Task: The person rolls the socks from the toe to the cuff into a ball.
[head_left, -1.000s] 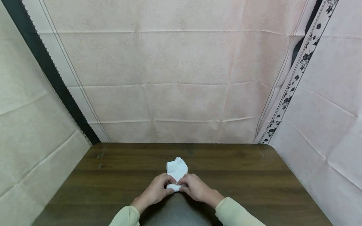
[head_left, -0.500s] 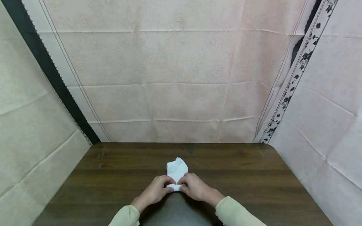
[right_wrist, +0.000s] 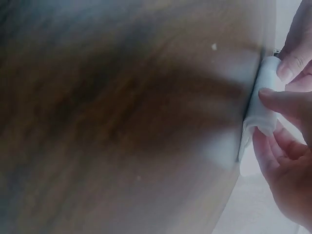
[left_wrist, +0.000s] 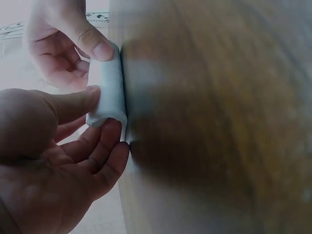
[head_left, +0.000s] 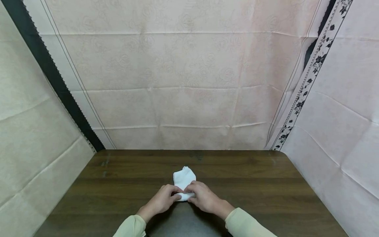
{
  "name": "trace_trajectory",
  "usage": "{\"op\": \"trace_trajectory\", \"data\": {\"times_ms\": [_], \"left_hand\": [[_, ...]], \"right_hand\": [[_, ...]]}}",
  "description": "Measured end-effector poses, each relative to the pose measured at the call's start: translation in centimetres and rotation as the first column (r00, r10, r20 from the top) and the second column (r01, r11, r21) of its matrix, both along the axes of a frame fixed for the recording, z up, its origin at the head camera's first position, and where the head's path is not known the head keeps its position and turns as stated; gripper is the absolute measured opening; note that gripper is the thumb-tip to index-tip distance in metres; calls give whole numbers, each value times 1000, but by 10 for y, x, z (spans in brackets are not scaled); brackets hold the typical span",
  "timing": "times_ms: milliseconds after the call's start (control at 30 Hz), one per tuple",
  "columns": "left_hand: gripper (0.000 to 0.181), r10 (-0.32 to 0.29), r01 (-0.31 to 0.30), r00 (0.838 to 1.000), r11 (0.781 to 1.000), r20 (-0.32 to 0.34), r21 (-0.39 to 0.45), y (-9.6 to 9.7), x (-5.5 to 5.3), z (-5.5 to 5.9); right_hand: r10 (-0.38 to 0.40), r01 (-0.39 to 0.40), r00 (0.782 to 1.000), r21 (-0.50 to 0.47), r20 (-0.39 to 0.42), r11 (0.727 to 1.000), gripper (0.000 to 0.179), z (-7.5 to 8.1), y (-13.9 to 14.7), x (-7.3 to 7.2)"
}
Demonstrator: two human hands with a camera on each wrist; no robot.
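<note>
A white ribbed cloth (head_left: 184, 177) lies on the wooden table, its near end wound into a small roll (left_wrist: 109, 87) and its far end flat. My left hand (head_left: 163, 199) pinches the left end of the roll, thumb on the near side and fingers tucked in at the open end. On the right end, my right hand (head_left: 205, 198) holds the roll in the same way. In the right wrist view, the roll (right_wrist: 264, 97) shows its layered end against the right fingers. Both hands sit close together over the cloth.
The brown wooden table (head_left: 254, 184) reaches back to a pale hanging cloth (head_left: 189, 108). More pale sheets stand at both sides, the right sheet (head_left: 340, 138) with a black floral border. A grey patch (head_left: 186, 220) shows at the near edge between the forearms.
The far tip of the cloth has shifted slightly left and nearer. The right fingertips have moved a little left, and more of the roll's right end shows.
</note>
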State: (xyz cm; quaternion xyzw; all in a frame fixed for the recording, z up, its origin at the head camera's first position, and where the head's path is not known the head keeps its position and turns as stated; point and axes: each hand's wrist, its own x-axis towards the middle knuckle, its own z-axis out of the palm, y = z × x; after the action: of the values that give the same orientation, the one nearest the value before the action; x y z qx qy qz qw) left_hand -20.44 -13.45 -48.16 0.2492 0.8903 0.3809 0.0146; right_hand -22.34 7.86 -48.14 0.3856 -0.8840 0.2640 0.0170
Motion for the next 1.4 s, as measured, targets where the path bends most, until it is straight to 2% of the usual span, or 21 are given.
{"op": "trace_trajectory", "data": {"times_ms": [400, 600, 833, 967, 1100, 1233, 1400], "left_hand": [[19, 45, -44, 999, 997, -18, 69, 1, 4, 1], [23, 38, -37, 999, 997, -14, 71, 1, 4, 0], [14, 28, -29, 1000, 998, 11, 63, -1, 5, 0], [11, 25, -26, 1000, 998, 7, 51, -2, 4, 0], [10, 33, -33, 999, 999, 2, 33, -3, 2, -1], [10, 42, -42, 999, 999, 3, 16, -4, 2, -1], [11, 44, -44, 999, 999, -9, 9, -4, 4, -1]], "right_hand": [[12, -11, 999, -31, 46, 999, 17, 4, 0, -5], [-5, 11, 994, -46, 114, 999, 14, 9, -1, -5], [-16, 34, 977, -82, 211, 996, 14, 11, -1, -3], [-24, 38, 986, -84, 166, 996, 13, 9, -2, -5], [-28, 33, 995, -48, 101, 998, 22, 7, -2, -5], [-27, 28, 994, -12, 106, 1000, 25, 6, -3, -4], [-31, 32, 993, -6, 114, 999, 18, 5, -2, -2]]}}
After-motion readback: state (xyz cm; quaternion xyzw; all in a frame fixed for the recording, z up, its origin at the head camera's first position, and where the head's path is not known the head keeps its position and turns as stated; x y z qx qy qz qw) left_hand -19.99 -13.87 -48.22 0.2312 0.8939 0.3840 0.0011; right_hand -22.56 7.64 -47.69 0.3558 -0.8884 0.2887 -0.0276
